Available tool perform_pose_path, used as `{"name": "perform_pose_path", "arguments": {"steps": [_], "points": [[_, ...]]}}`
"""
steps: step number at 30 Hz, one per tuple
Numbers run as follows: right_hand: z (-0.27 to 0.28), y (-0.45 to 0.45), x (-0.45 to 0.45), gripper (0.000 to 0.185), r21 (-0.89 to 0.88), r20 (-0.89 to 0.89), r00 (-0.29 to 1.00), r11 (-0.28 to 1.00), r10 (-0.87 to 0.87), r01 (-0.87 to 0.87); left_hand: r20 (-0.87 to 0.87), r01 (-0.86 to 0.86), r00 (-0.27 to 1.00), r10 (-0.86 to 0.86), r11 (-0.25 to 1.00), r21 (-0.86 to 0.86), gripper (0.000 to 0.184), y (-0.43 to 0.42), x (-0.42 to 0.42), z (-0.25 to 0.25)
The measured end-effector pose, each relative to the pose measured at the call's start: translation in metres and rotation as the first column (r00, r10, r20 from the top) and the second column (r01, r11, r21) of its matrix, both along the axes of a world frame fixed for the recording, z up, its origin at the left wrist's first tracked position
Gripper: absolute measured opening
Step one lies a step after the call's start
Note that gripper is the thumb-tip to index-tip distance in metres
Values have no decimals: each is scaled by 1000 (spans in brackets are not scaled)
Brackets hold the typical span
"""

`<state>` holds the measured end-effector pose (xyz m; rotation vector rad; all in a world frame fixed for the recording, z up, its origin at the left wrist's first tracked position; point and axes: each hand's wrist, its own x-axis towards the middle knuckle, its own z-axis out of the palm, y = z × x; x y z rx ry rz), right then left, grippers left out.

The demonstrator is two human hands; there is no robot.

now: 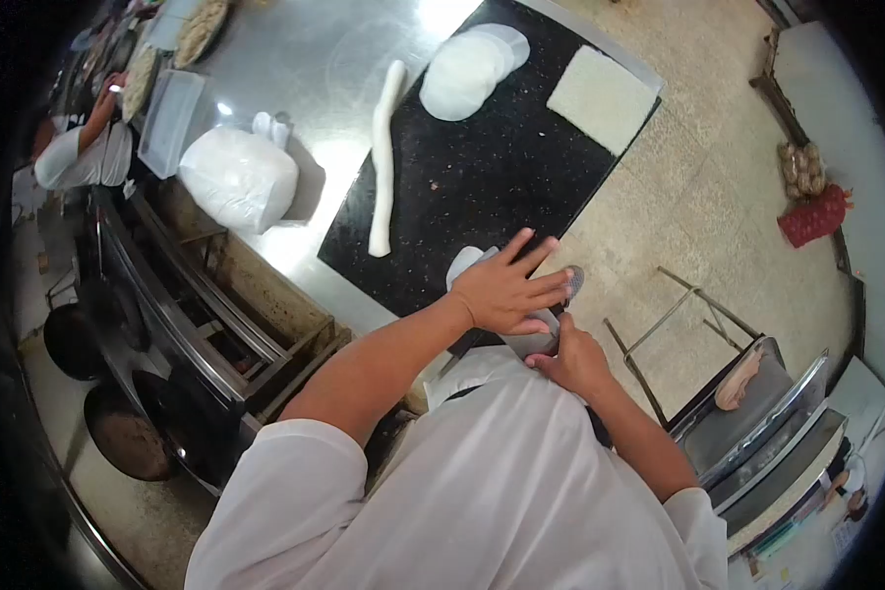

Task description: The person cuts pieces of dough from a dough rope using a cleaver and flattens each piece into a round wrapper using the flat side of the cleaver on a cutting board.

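Observation:
My left hand [509, 293] lies palm down with its fingers spread, over part of a flat grey metal piece [533, 342] at the near end of the black board [482, 187]. My right hand [574, 360] grips that piece between thumb and fingers, close to my body. Beyond my left fingertips shows a round, grey textured thing [574, 281]. Just past the left hand lies a small white dough disc [465, 262], partly hidden. A long white dough roll [383, 162] runs along the board's left side. Overlapping thin white discs [459, 77] lie at the far end.
A white square sheet [603, 98] lies at the board's far right corner. Left on the steel table [315, 59] are a bagged white mass [238, 179] and a plastic tub [172, 123]. Another person [87, 149] works far left. Trays [767, 433] stand at right; pans [128, 428] hang at left.

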<state>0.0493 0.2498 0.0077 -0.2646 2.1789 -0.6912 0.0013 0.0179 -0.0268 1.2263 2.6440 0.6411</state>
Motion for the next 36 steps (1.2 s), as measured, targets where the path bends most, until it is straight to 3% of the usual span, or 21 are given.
{"name": "perform_pose_path", "arguments": {"steps": [1, 2, 4, 5, 7, 9, 11, 13, 15, 16, 18, 22, 25, 27, 29, 31, 32, 33, 36], "points": [[15, -1, 4, 73, 59, -29, 996, 995, -79, 80, -24, 49, 999, -48, 999, 9, 63, 9, -1, 3], [15, -3, -15, 73, 172, 82, 996, 985, -38, 24, 5, 58, 998, -58, 998, 21, 63, 10, -3, 6], [26, -9, -46, 72, 156, 27, 1000, 988, 0, -4, -146, -21, 989, -3, 987, -159, 64, 2, -40, 20], [29, -14, -67, 71, 129, -71, 995, 990, 70, -61, -177, -22, 984, -9, 986, -168, 64, -2, -53, 18], [30, -26, -102, 70, 106, -136, 985, 990, 102, -88, -238, -138, 964, 118, 988, -69, 66, -15, -72, 14], [33, -30, -94, 69, 95, -157, 977, 987, 141, -127, -268, -154, 954, 133, 986, -57, 67, -21, -77, 15], [20, -30, -74, 68, 20, -142, 989, 999, 34, -32, -202, -152, 969, 140, 987, -45, 70, -23, -70, 13], [-4, -8, -22, 69, -20, -71, 996, 998, 55, -57, -69, -134, 989, 129, 989, -64, 70, -15, -20, 10], [-10, 5, 9, 68, -206, -22, 999, 978, -38, 33, 37, -28, 999, 30, 998, -48, 70, 3, 7, 16], [-12, 6, 0, 68, -196, -14, 999, 980, -47, 43, 46, -19, 999, 21, 999, -38, 70, 8, -5, 10], [-2, 10, -12, 68, 27, 11, 996, 995, -92, 92, -146, -16, 989, 6, 998, -68, 70, 20, -22, 3], [18, -2, -86, 69, 12, -142, 990, 1000, 16, -15, -250, -112, 965, 76, 985, -132, 72, 8, -79, 17], [19, -10, -87, 69, 53, -197, 976, 995, 95, -86, -256, -181, 954, 156, 981, -75, 73, -3, -82, 18], [7, -11, -48, 72, -170, -51, 994, 982, -94, 84, -186, -193, 965, 185, 981, -26, 73, -9, -50, 22], [-21, -4, 3, 70, -195, -12, 1000, 981, -9, 7, -184, -171, 971, 155, 982, -80, 71, -15, -10, 26], [-22, -7, -2, 68, -205, 17, 999, 978, 51, -46, -34, -56, 998, 55, 997, -44, 71, -12, 13, 16], [-12, -9, -12, 69, -70, -12, 1000, 998, -4, 3, -142, -63, 989, 50, 994, -87, 71, -9, 2, 6], [4, -12, -19, 69, 66, -32, 998, 997, -46, 48, -112, -58, 992, 50, 996, -73, 71, -7, -14, 5], [28, -16, -79, 67, 46, -75, 996, 998, -38, 42, -341, -110, 936, 90, 993, -40, 70, -3, -69, 8]]}}
